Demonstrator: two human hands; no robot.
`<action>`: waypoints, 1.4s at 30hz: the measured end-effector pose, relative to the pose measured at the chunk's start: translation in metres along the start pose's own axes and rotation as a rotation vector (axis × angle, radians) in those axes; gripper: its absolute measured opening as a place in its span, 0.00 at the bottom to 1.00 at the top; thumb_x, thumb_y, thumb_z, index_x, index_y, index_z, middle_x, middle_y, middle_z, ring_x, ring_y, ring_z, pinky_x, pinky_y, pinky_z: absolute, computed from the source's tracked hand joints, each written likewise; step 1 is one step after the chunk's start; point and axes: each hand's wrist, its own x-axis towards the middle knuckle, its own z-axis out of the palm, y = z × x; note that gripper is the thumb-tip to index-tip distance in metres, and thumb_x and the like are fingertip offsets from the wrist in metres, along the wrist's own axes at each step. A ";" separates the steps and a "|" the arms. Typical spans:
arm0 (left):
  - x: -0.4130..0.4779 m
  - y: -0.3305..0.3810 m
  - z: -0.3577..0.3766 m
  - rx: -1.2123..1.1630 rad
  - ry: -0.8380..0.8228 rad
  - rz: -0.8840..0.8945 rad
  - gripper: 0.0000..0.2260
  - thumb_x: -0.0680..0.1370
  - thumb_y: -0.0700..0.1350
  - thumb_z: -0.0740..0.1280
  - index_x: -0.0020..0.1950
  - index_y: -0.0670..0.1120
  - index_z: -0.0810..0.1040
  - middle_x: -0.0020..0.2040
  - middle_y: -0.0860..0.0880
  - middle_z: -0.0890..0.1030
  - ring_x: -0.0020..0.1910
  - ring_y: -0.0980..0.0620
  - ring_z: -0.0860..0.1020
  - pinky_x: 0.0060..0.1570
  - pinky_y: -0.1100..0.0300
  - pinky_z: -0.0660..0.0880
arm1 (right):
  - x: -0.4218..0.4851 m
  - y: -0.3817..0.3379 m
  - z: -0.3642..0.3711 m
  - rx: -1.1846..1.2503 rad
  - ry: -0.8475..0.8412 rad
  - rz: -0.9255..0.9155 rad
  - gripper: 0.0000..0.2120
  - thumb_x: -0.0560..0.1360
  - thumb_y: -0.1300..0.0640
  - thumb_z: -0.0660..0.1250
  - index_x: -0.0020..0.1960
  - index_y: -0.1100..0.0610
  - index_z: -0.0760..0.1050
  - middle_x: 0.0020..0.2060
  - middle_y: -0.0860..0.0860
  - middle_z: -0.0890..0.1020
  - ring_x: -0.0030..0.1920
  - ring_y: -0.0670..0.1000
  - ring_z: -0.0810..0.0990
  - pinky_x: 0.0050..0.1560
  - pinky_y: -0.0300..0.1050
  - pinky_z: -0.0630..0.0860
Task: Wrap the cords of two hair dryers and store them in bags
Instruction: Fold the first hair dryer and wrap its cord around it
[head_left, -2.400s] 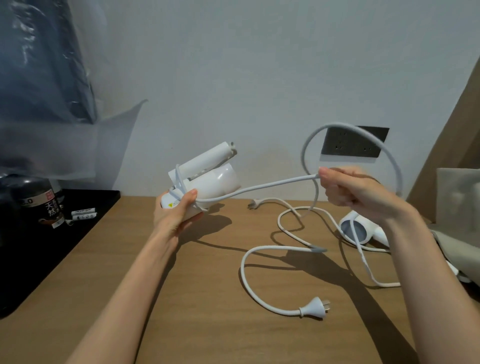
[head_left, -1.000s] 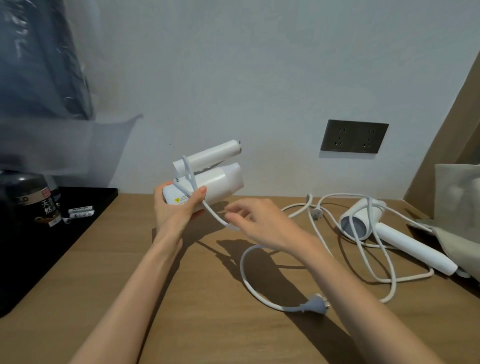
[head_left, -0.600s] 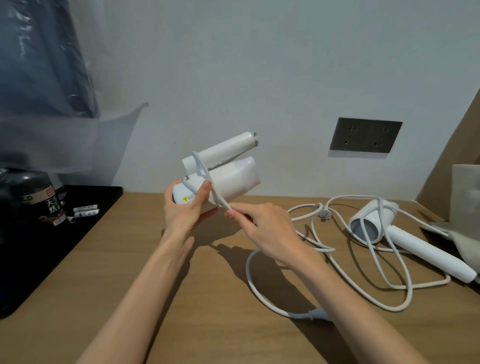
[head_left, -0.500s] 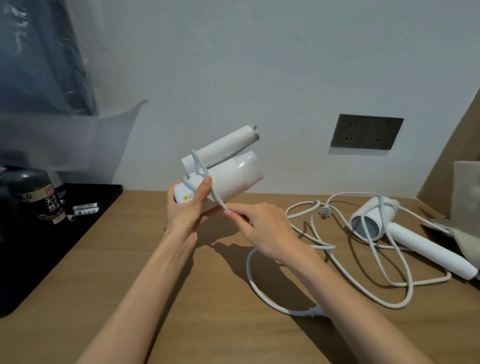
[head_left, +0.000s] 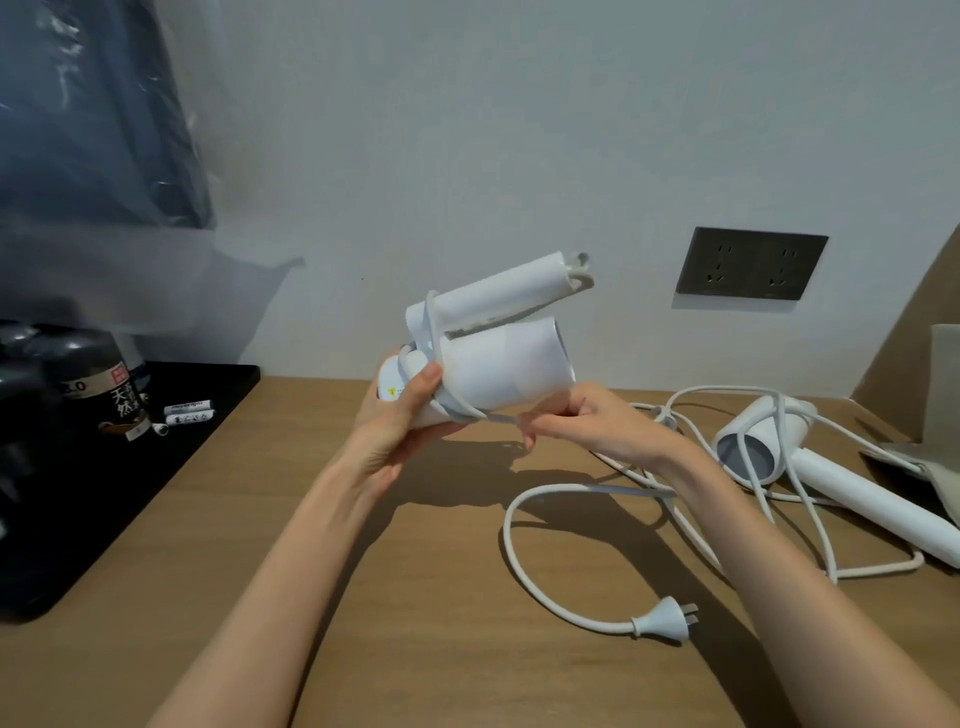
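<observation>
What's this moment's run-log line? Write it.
left hand: grips folded white plastic hair dryer | right hand: pinches its white cord | white plug: on wooden table | second white hair dryer: lying on table

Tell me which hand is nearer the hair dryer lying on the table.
Right. The right hand, pinching a cord, is just left of the lying dryer; the left hand, farther left, holds the folded dryer.

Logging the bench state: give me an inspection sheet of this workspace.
Surface: wooden table.
Job's things: folded hair dryer held up; second hair dryer lying right, by beige fabric.
Clutter: black tray, dark jar, small white tubes.
Hands: left hand grips the folded hair dryer; right hand pinches its cord.
Cables: cord partly wound, plug on table; second cord loose over its dryer.
Surroundings: wall socket, plastic sheet.
</observation>
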 end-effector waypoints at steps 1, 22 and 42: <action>0.000 -0.001 0.000 0.006 -0.021 -0.012 0.41 0.54 0.54 0.80 0.65 0.47 0.72 0.61 0.44 0.78 0.53 0.48 0.81 0.41 0.52 0.80 | -0.001 0.002 -0.004 -0.007 -0.021 0.011 0.13 0.74 0.46 0.69 0.40 0.55 0.82 0.41 0.48 0.83 0.49 0.47 0.80 0.59 0.44 0.73; -0.009 0.006 -0.007 0.531 -0.458 0.027 0.45 0.51 0.62 0.81 0.63 0.50 0.71 0.55 0.49 0.79 0.52 0.52 0.80 0.43 0.57 0.79 | -0.020 -0.016 -0.050 -0.020 0.053 0.342 0.09 0.74 0.60 0.69 0.38 0.65 0.80 0.35 0.56 0.79 0.37 0.49 0.76 0.33 0.34 0.72; -0.024 0.024 0.015 0.768 -0.335 0.354 0.30 0.54 0.51 0.80 0.53 0.56 0.74 0.50 0.59 0.76 0.45 0.60 0.77 0.38 0.65 0.77 | -0.006 -0.069 -0.049 -0.408 0.262 0.125 0.13 0.70 0.43 0.71 0.35 0.51 0.84 0.29 0.58 0.71 0.31 0.50 0.64 0.34 0.47 0.63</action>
